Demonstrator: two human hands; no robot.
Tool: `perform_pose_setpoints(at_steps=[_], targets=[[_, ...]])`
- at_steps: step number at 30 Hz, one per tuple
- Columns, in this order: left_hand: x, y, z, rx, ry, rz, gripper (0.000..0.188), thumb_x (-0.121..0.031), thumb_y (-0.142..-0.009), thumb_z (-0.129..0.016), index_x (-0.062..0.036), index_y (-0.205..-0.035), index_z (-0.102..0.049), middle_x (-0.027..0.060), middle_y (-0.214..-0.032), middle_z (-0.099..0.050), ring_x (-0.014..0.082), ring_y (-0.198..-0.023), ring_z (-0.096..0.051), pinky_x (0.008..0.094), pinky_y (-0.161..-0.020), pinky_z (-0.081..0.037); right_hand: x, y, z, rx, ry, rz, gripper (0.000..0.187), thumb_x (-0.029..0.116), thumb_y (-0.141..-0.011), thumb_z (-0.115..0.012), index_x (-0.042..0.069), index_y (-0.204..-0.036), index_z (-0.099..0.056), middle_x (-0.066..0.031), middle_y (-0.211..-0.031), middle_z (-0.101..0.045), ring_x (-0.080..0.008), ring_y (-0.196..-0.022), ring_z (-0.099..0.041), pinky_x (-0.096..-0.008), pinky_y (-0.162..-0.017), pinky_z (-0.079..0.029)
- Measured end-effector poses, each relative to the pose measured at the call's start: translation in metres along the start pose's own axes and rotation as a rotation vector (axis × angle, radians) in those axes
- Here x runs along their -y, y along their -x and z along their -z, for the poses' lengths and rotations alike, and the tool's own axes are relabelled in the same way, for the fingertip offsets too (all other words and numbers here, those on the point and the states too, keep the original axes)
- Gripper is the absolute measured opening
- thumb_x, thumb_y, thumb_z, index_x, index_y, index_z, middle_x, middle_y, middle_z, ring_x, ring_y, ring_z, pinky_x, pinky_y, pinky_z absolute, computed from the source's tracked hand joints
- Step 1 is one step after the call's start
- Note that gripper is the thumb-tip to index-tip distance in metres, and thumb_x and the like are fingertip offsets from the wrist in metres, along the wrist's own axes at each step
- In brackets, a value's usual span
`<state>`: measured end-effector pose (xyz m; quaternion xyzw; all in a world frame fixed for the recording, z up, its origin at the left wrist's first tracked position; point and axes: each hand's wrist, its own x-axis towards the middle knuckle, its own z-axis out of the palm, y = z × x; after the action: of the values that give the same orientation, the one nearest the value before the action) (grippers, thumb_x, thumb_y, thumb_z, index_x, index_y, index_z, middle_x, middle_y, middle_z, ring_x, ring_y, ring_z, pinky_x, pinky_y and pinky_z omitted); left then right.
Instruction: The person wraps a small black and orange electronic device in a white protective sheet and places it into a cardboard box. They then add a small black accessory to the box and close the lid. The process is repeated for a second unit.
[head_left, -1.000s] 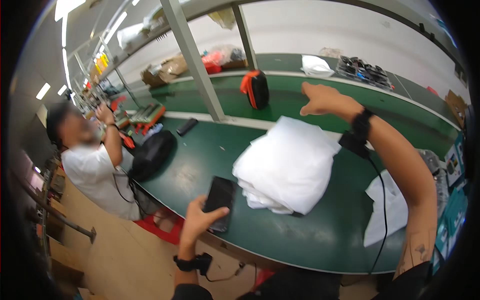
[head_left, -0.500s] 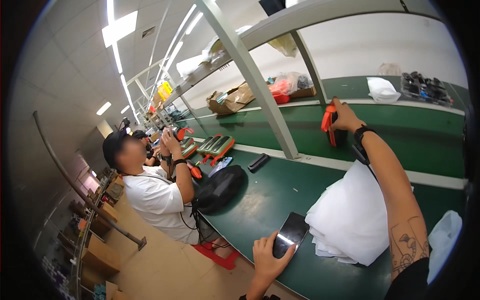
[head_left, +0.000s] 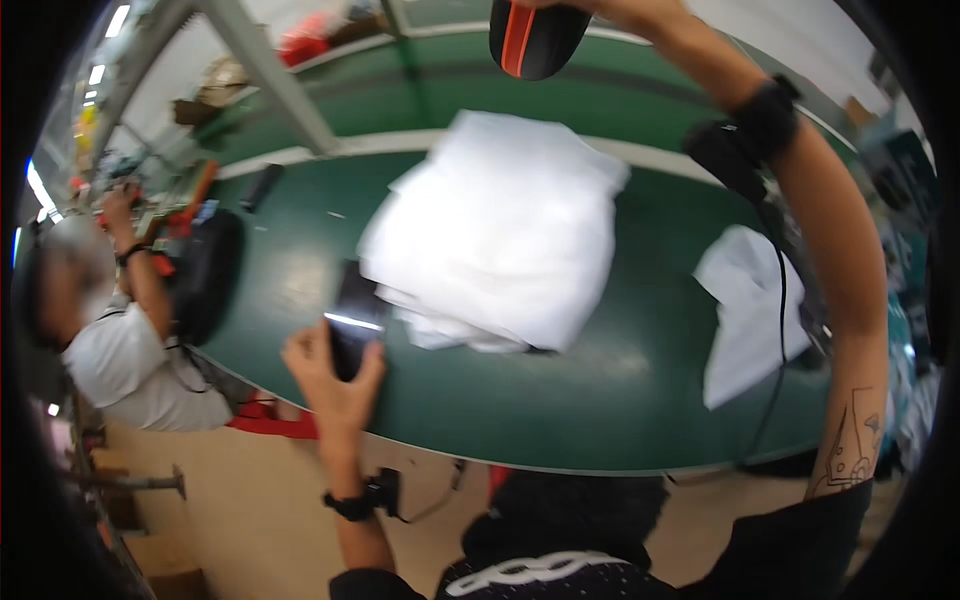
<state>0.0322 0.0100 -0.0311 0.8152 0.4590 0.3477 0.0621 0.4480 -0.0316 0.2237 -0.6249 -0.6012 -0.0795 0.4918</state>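
Note:
My left hand (head_left: 335,380) has its thumb and fingers on the two sides of a black smartphone (head_left: 355,310), which lies on the green table against a stack of white sheets or bags (head_left: 500,230). A bright reflection crosses the phone's screen. At the upper edge of the view, my right hand (head_left: 630,12) grips a black rounded object with an orange stripe (head_left: 540,42), beyond the white stack. The top of that object and most of my right fingers are cut off by the edge.
Right of the stack lies a loose white bag (head_left: 750,305). Toward the left are a small black block (head_left: 262,188) and a dark bag (head_left: 210,275). A co-worker in a white shirt (head_left: 145,375) stands at the far left. A metal shelf post (head_left: 265,75) rises behind the table.
My view has turned right and downward, so the table and white stack appear further left. My left hand stays on the phone, and my right hand still holds the black and orange object.

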Motion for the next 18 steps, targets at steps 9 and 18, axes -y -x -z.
perform_pose_setpoints(at_steps=[9,18], targets=[[-0.013,0.007,0.017,-0.164,-0.044,-0.051,0.055,-0.017,-0.082,-0.083,0.0016,-0.130,-0.064,0.0164,-0.122,-0.056,0.0341,-0.118,-0.052,0.0449,-0.102,-0.044,0.055,0.222,0.089,0.110,0.208,-0.002,0.087,0.021,-0.058,-0.090,0.007,-0.138,-0.057,-0.0136,-0.123,-0.059,-0.0296,-0.111,-0.061,-0.0385,-0.093,-0.052],[-0.205,0.034,0.008,0.473,0.632,-0.466,0.087,-0.018,-0.073,-0.087,-0.0015,-0.147,-0.045,0.0185,-0.132,-0.059,0.0356,-0.116,-0.061,0.0436,-0.100,-0.048,0.070,0.293,0.055,-0.052,0.178,-0.255,0.094,0.027,-0.060,-0.091,0.011,-0.144,-0.053,-0.0176,-0.118,-0.051,-0.0363,-0.104,-0.059,-0.0433,-0.081,-0.053]])
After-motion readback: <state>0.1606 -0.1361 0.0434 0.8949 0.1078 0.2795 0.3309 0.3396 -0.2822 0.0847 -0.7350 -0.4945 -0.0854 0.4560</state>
